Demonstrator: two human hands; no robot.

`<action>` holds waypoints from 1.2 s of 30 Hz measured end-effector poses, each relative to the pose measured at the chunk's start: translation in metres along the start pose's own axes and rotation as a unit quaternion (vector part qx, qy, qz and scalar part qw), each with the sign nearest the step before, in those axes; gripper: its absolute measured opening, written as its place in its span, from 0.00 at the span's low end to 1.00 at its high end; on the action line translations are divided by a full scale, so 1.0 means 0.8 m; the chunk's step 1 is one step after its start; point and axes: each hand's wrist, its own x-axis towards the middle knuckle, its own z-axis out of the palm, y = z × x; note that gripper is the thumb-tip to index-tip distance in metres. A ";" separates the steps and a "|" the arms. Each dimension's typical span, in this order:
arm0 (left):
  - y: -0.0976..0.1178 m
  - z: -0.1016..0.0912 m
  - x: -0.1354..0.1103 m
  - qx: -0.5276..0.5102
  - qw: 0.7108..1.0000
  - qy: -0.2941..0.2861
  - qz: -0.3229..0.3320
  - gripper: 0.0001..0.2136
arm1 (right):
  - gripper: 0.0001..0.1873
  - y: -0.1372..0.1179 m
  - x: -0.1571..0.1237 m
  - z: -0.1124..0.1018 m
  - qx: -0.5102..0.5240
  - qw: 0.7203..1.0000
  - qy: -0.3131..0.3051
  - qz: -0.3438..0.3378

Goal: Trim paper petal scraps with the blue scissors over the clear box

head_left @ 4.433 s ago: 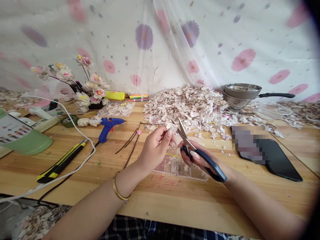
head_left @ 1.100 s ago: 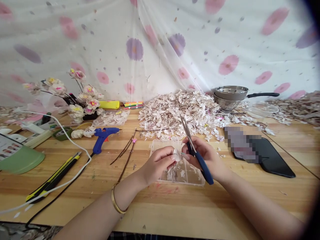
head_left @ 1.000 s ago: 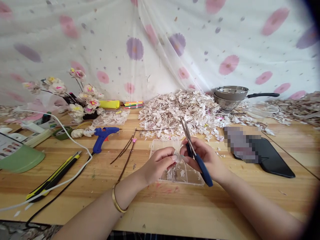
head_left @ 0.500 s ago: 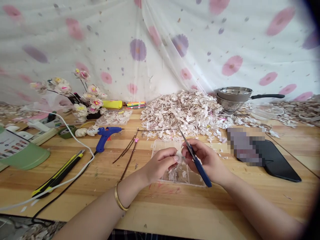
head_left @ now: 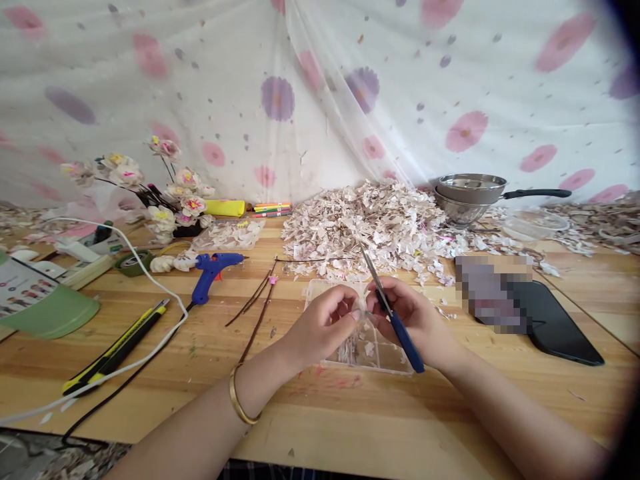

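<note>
My left hand (head_left: 320, 327) pinches a small pale petal piece (head_left: 358, 311) above a clear plastic tray (head_left: 320, 292) on the wooden table. My right hand (head_left: 417, 320) is closed round blue-handled scissors (head_left: 393, 313), whose blades point up and away, and its fingertips meet the left hand's at the petal. The tray holds small white scraps. A gold bangle (head_left: 239, 407) sits on my left wrist.
A big heap of pale petals (head_left: 370, 223) lies behind the tray. To the left are thin brown stems (head_left: 257, 300), a blue glue gun (head_left: 213, 270) with its cord, a yellow-black cutter (head_left: 117, 347) and a paper flower branch (head_left: 150, 190). Steel bowls (head_left: 470, 193) and a dark phone (head_left: 555, 320) are on the right.
The scissors, open and cutting the petal 4.4 s ago, are now shut and held aside. Both hands have come down over the tray and their fingertips have closed together on the petal.
</note>
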 end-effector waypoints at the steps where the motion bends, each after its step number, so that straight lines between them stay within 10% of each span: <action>1: 0.000 0.001 0.000 0.008 1.000 0.016 0.019 0.08 | 0.17 0.000 0.000 0.001 -0.013 1.000 0.005 -0.004; 6: -0.003 0.002 0.000 0.027 0.993 0.053 0.100 0.12 | 0.15 -0.001 -0.001 0.002 -0.062 0.998 0.014 -0.028; 36: -0.016 -0.001 0.008 0.046 0.988 0.103 0.103 0.05 | 0.16 0.009 0.001 -0.002 0.002 0.999 0.029 -0.023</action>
